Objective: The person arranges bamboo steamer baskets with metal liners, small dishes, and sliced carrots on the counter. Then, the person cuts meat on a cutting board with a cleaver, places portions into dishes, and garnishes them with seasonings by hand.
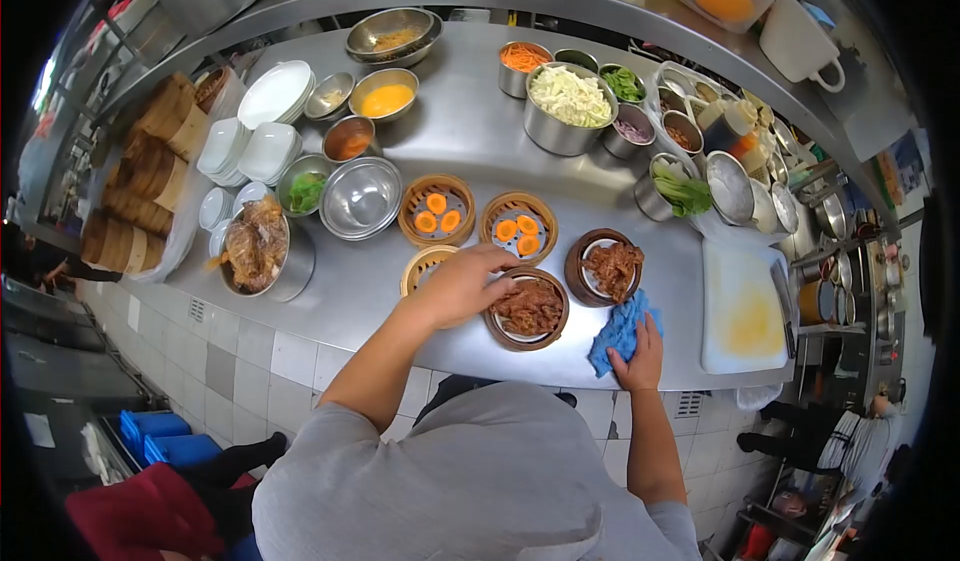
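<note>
My left hand [466, 286] is at the upper left rim of a round bamboo steamer basket [526, 341] holding brown braised meat [530, 307]. The thumb lies over the rim and the fingers are along its outer side, partly hidden. My right hand [638, 359] presses on a crumpled blue cloth [618, 333] near the counter's front edge. Just above the cloth stands a second steamer basket [577, 274] of meat [611, 268]. Two baskets with orange carrot slices [437, 203] [527, 225] sit behind my left hand, which partly covers another basket [411, 270].
A metal pot [300, 261] with bagged food, stacked white plates [270, 96] and steel bowls [361, 198] stand left. Tubs of cut vegetables [570, 96] stand at the back. A white cutting board [745, 306] with a knife lies right. Other people are at both sides.
</note>
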Demonstrator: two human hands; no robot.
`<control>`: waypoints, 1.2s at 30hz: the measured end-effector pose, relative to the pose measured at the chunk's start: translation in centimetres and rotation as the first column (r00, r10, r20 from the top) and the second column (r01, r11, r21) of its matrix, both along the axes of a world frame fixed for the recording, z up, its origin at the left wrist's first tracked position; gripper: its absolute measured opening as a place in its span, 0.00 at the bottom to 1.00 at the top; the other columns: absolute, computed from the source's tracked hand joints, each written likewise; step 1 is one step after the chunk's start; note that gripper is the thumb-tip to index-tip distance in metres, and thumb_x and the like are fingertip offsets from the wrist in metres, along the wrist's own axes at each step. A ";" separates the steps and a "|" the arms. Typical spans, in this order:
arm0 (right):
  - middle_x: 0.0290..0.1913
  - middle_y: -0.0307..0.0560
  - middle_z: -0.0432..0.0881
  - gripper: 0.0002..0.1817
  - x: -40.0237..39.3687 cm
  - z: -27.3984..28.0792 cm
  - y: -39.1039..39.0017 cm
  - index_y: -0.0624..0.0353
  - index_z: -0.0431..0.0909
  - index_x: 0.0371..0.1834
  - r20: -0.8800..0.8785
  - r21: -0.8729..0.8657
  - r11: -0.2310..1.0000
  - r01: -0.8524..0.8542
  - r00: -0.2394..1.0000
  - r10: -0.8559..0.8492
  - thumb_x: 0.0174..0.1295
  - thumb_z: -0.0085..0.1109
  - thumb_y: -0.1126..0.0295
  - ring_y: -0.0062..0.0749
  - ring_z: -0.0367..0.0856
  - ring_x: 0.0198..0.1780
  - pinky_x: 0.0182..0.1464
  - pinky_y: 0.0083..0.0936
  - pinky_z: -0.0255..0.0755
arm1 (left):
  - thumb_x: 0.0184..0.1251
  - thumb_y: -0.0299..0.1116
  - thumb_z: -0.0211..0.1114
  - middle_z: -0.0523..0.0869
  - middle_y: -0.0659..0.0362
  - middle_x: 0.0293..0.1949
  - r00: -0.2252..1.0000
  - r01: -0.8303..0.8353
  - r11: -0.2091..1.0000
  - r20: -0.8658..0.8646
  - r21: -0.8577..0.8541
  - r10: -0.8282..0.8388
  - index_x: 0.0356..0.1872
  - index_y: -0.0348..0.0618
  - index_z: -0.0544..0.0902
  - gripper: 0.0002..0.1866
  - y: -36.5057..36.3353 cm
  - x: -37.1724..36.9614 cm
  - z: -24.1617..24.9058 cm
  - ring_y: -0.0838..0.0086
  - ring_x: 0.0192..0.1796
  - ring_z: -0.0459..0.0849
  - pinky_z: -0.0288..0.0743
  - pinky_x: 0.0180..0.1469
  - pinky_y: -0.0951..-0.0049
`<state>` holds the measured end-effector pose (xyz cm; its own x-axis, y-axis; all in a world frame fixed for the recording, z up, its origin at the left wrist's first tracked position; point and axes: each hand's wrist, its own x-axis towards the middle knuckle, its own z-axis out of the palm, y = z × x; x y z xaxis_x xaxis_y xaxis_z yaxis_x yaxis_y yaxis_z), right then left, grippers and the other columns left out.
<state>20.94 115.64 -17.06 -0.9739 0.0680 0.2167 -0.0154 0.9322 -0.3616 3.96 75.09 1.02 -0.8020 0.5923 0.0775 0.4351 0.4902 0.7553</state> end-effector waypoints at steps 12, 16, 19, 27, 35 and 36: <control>0.79 0.73 0.67 0.42 1.8 -2.0 -5.7 0.67 0.71 0.73 -0.181 0.076 0.897 0.435 0.891 -0.417 0.62 0.74 0.52 0.72 0.67 0.76 0.78 0.57 0.61 | 0.70 0.34 0.73 0.90 0.44 0.54 0.853 -0.426 0.900 -0.374 -0.091 0.365 0.53 0.37 0.89 0.15 -9.7 -11.0 0.2 0.49 0.59 0.86 0.80 0.64 0.55; 0.78 0.74 0.68 0.42 2.1 -1.2 -5.6 0.67 0.71 0.73 -0.108 -0.002 0.901 0.433 0.896 -0.431 0.64 0.73 0.51 0.72 0.67 0.76 0.77 0.58 0.61 | 0.70 0.33 0.73 0.90 0.45 0.52 0.843 -0.489 0.869 -0.294 -0.073 0.450 0.54 0.36 0.89 0.16 -9.6 -13.0 1.6 0.52 0.54 0.89 0.82 0.58 0.57; 0.78 0.73 0.68 0.41 1.8 -1.0 -5.5 0.68 0.72 0.72 -0.127 0.034 0.898 0.439 0.893 -0.432 0.64 0.72 0.50 0.71 0.67 0.76 0.77 0.58 0.61 | 0.70 0.33 0.73 0.91 0.46 0.51 0.906 -0.418 0.906 -0.101 -0.068 0.410 0.54 0.37 0.89 0.16 -7.4 -13.1 0.7 0.53 0.53 0.90 0.83 0.58 0.57; 0.80 0.73 0.66 0.43 2.0 -1.6 -5.0 0.66 0.70 0.75 -0.096 0.065 0.903 0.425 0.903 -0.418 0.64 0.72 0.49 0.70 0.67 0.77 0.78 0.56 0.60 | 0.71 0.38 0.72 0.89 0.45 0.58 0.926 -0.313 0.935 -0.272 -0.169 0.261 0.58 0.41 0.89 0.18 -3.7 -17.1 0.8 0.52 0.60 0.88 0.80 0.65 0.56; 0.77 0.71 0.70 0.43 2.2 -1.1 -4.5 0.63 0.73 0.72 -0.155 0.024 0.911 0.411 0.902 -0.403 0.59 0.77 0.50 0.71 0.69 0.75 0.76 0.59 0.62 | 0.75 0.50 0.66 0.86 0.43 0.64 0.684 -0.725 0.426 -0.636 -0.541 0.356 0.65 0.43 0.84 0.26 -31.0 -46.1 -16.1 0.47 0.67 0.84 0.79 0.68 0.49; 0.77 0.70 0.70 0.43 2.3 -1.0 -4.4 0.62 0.73 0.72 -0.154 0.013 0.910 0.414 0.900 -0.407 0.58 0.77 0.50 0.70 0.69 0.75 0.76 0.59 0.62 | 0.73 0.49 0.67 0.89 0.44 0.61 0.834 -0.541 0.265 -0.467 -0.798 0.295 0.64 0.43 0.85 0.26 -34.3 -48.6 -17.5 0.47 0.63 0.87 0.80 0.67 0.50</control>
<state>23.23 111.21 -18.04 -0.8194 0.4424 0.3645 0.3235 0.8818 -0.3432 -44.63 40.80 -16.48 -0.9976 -0.0081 -0.0688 0.0134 0.9516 -0.3070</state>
